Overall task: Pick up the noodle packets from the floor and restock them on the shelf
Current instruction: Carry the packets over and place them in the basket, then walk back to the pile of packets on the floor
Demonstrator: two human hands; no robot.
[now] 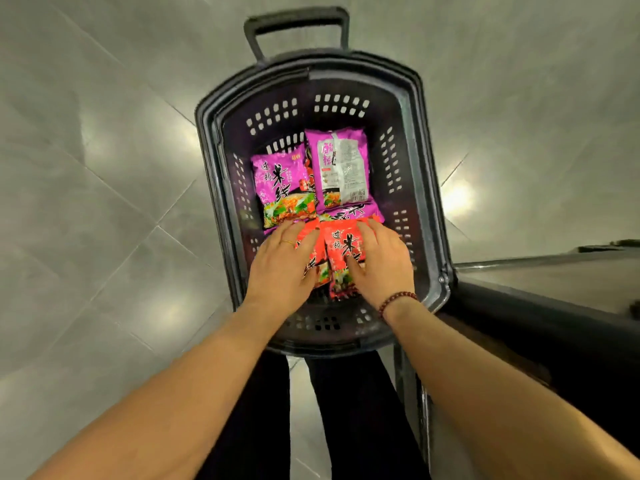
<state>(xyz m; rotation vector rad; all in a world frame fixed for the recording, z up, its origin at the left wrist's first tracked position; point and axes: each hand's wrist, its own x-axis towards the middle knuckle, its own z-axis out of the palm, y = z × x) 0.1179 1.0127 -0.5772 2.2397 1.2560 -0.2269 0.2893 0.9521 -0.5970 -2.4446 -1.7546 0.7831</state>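
The floor (104, 202) is of large grey tiles, very glossy, with bright spots of lamp light on the left and on the right of the frame. At the right edge there is a grey ledge with a dark base (554, 271), probably the bottom of the shelf, but only a small part of it shows.

In the centre of the frame a dark basket (426, 188) stands on the floor, its pull handle (298, 20) at the top of the frame. The noodle packets are inside it: two purple packets (280, 188) lie in the upper half, and red packets (341, 247) lie in the lower half, overlapping each other.

The left hand (282, 261) and the right hand (381, 261) both rest on the red packets, with the fingers spread and almost straight. They press or touch the wrappers but are not closed around any of them.

In my judgement the packets are about to be taken out. The wrappers look smooth and the red packets lie loosely one on another, so one of them may slip away if several are lifted together. A hard squeeze may also break the brittle noodles inside. The basket probably has wheels, so a push on its wall may make it roll on this smooth floor.
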